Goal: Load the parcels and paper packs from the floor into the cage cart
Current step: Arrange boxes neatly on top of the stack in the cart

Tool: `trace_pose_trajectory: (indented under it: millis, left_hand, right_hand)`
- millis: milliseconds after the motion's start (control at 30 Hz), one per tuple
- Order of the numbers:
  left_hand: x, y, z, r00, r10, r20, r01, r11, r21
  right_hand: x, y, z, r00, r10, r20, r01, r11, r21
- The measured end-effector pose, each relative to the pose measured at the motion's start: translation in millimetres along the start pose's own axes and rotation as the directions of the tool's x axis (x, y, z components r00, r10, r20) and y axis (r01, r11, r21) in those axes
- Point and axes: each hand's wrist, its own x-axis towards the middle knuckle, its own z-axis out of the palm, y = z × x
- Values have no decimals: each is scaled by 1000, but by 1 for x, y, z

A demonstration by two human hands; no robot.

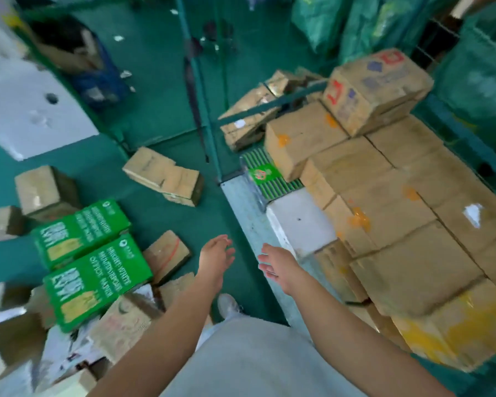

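Note:
My left hand (216,255) and my right hand (278,263) hover open and empty over the green floor, side by side, near the cage cart's metal edge (242,204). The cart at right holds several stacked brown cardboard parcels (398,210), a white box (298,222) and a green striped pack (265,174). On the floor at left lie two green paper packs (95,277) (79,232) among brown parcels (165,255) (163,176) (45,190). The frame is motion-blurred.
A green cage post (204,110) rises at the cart's near corner. A large white box (26,110) fills the upper left. Green sacks (341,21) stand behind the cart. My shoe (226,306) rests on the floor below my hands. More parcels and papers pile up bottom left (69,353).

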Motion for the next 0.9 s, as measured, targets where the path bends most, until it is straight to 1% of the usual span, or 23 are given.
trace_pose_trajectory:
  millis: [133,200,300,400,500,733,833,900]
  left_hand:
    - [7,28,-72,993,6,-117,-25,986,-162]
    - [12,36,-105,989,7,-151,-45,966,-253]
    - [21,37,-151,984,22,-179,-93,910,-403]
    - [24,33,-186,968,-17,-252,-121,844,-522]
    - [20,32,-214,949,-53,-310,-154,782,-604]
    - [24,30,-270,898,-147,-415,-218,670,-709]
    - [33,35,-289,869,-214,-446,-254,581,-774]
    - [42,42,-299,842,-269,-468,-272,538,-798]
  right_hand:
    - [2,-19,74,997,-32,70,46,978,-205]
    - [3,-28,104,993,-37,111,68,955,-289]
    - [-1,-44,150,986,-55,157,115,907,-406]
    - [-4,-53,194,978,-77,194,170,832,-528]
    - [-5,-55,233,970,-73,234,206,759,-617]
    - [3,-67,305,944,-40,327,285,599,-748]
    - [10,-75,338,930,-13,368,315,542,-779]
    - [21,-80,360,918,20,395,331,508,-795]
